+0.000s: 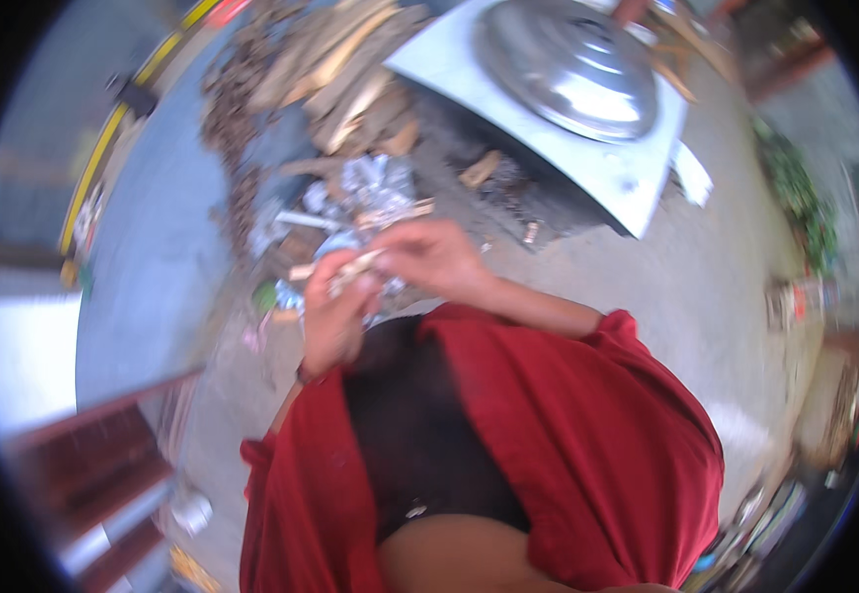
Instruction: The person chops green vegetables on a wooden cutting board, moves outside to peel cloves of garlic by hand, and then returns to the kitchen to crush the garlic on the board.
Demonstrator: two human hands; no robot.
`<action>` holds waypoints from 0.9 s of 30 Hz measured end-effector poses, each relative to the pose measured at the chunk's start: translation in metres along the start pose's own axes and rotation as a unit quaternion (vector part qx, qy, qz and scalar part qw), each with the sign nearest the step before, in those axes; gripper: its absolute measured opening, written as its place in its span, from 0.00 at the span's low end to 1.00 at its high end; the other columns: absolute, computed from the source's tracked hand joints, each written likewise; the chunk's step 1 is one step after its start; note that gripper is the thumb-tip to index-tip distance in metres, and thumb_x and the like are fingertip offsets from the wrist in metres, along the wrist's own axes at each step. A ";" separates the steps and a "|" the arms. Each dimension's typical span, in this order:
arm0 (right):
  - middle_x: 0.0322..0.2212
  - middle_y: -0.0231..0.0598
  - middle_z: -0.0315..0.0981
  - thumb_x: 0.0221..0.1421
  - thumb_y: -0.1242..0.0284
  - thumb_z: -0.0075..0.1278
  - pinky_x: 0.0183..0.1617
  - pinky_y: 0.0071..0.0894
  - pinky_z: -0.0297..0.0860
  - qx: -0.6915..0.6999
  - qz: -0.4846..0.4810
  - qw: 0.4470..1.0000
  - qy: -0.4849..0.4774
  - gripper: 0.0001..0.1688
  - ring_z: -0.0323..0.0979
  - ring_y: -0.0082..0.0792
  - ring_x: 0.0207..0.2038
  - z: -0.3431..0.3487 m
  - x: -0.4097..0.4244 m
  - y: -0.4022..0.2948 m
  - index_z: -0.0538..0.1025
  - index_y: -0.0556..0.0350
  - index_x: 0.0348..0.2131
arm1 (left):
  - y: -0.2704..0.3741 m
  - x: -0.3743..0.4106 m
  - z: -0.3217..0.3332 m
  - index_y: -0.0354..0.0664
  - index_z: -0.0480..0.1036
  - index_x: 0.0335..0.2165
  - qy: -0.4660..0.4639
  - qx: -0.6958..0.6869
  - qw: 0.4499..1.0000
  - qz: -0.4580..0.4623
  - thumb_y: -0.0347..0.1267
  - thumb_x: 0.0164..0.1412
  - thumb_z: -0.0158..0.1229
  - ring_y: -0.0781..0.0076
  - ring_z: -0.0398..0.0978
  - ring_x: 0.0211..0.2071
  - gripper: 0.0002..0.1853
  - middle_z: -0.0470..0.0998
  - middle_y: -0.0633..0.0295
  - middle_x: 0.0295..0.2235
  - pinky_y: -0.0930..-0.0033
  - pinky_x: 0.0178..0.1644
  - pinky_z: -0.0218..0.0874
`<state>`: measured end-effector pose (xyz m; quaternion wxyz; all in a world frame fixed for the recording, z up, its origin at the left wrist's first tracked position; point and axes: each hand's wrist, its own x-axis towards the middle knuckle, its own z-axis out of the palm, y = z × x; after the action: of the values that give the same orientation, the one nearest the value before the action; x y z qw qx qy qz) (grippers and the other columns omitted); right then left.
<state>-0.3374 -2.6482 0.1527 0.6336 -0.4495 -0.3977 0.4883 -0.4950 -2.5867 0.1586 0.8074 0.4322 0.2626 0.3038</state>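
Observation:
A small pale object (357, 270) is held between my two hands, too blurred to name more closely. My left hand (334, 307) has its fingers closed around it from the near left. From the right, the thumb and fingertips of my right hand (435, 259) pinch its upper end. Just beyond the hands lies a heap of crumpled clear plastic (379, 181) and scraps on the floor. At the top right stands a metal-topped stove (585, 174) with a large round metal lid (574, 67) on it. Blackened wood (481, 169) rests at its dark opening.
Split firewood (340, 59) is stacked left of the stove, next to a strip of dry brown plant matter (233, 111) along the blue wall (148, 222). A reddish-brown wooden piece of furniture (96, 467) stands at the lower left. Green plants (800, 193) line the right side.

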 end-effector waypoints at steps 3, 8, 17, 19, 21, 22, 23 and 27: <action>0.21 0.37 0.72 0.48 0.77 0.51 0.26 0.24 0.65 -0.158 -0.190 0.969 -0.023 0.05 0.71 0.23 0.24 -0.001 0.004 -0.001 0.75 0.63 0.26 | -0.001 0.006 -0.005 0.41 0.66 0.34 0.000 -0.059 0.997 -0.044 0.30 0.58 0.50 0.81 0.65 0.26 0.06 0.69 0.65 0.27 0.82 0.24 0.55; 0.22 0.29 0.73 0.52 0.75 0.50 0.27 0.24 0.66 -0.090 -0.081 0.993 -0.012 0.07 0.68 0.18 0.25 -0.034 0.001 0.019 0.76 0.61 0.30 | -0.011 0.029 -0.003 0.43 0.64 0.30 -0.065 -0.085 0.981 -0.159 0.33 0.59 0.48 0.80 0.61 0.23 0.05 0.67 0.64 0.27 0.82 0.21 0.52; 0.49 0.44 0.61 0.44 0.74 0.46 0.50 0.41 0.64 -0.601 0.210 0.663 0.394 0.26 0.63 0.48 0.48 -0.364 -0.007 0.099 0.69 0.49 0.47 | -0.028 0.039 -0.009 0.46 0.63 0.25 -0.036 -0.192 0.954 -0.228 0.37 0.54 0.50 0.77 0.57 0.20 0.08 0.62 0.66 0.22 0.78 0.19 0.49; 0.52 0.43 0.56 0.46 0.73 0.44 0.48 0.43 0.64 -0.653 0.258 0.568 0.430 0.26 0.60 0.49 0.50 -0.415 -0.017 0.107 0.67 0.45 0.48 | -0.036 0.038 -0.008 0.46 0.65 0.25 0.019 -0.198 0.951 -0.237 0.38 0.52 0.51 0.77 0.57 0.19 0.09 0.62 0.67 0.20 0.77 0.19 0.49; 0.54 0.39 0.54 0.47 0.74 0.43 0.47 0.44 0.64 -0.704 0.264 0.511 0.417 0.26 0.57 0.48 0.52 -0.451 -0.025 0.109 0.66 0.42 0.49 | -0.048 0.039 -0.009 0.45 0.65 0.25 0.075 -0.194 0.947 -0.246 0.38 0.52 0.51 0.76 0.57 0.19 0.08 0.62 0.67 0.19 0.77 0.19 0.49; 0.54 0.38 0.54 0.47 0.74 0.43 0.47 0.44 0.64 -0.714 0.273 0.497 0.411 0.26 0.57 0.47 0.52 -0.464 -0.028 0.110 0.66 0.41 0.49 | -0.050 0.039 -0.002 0.45 0.66 0.26 0.122 -0.167 0.946 -0.252 0.38 0.52 0.51 0.76 0.57 0.18 0.08 0.61 0.67 0.19 0.76 0.19 0.49; 0.54 0.37 0.54 0.47 0.75 0.42 0.47 0.44 0.63 -0.724 0.280 0.485 0.403 0.26 0.57 0.45 0.52 -0.473 -0.028 0.111 0.66 0.40 0.48 | -0.055 0.039 -0.002 0.45 0.65 0.25 0.113 -0.197 0.942 -0.248 0.38 0.52 0.51 0.75 0.58 0.19 0.09 0.62 0.67 0.19 0.76 0.19 0.50; 0.47 0.40 0.61 0.46 0.81 0.41 0.47 0.43 0.63 -0.712 0.260 0.550 0.351 0.24 0.61 0.45 0.47 -0.490 -0.025 0.114 0.68 0.45 0.45 | -0.059 0.031 0.000 0.46 0.62 0.24 0.067 -0.225 0.951 -0.200 0.37 0.54 0.49 0.75 0.57 0.20 0.09 0.62 0.66 0.21 0.76 0.20 0.50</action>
<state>0.0894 -2.7478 -0.0948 0.0408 -0.9730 -0.2269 -0.0079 -0.4588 -2.5910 0.1027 0.9083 0.1568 0.3224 0.2157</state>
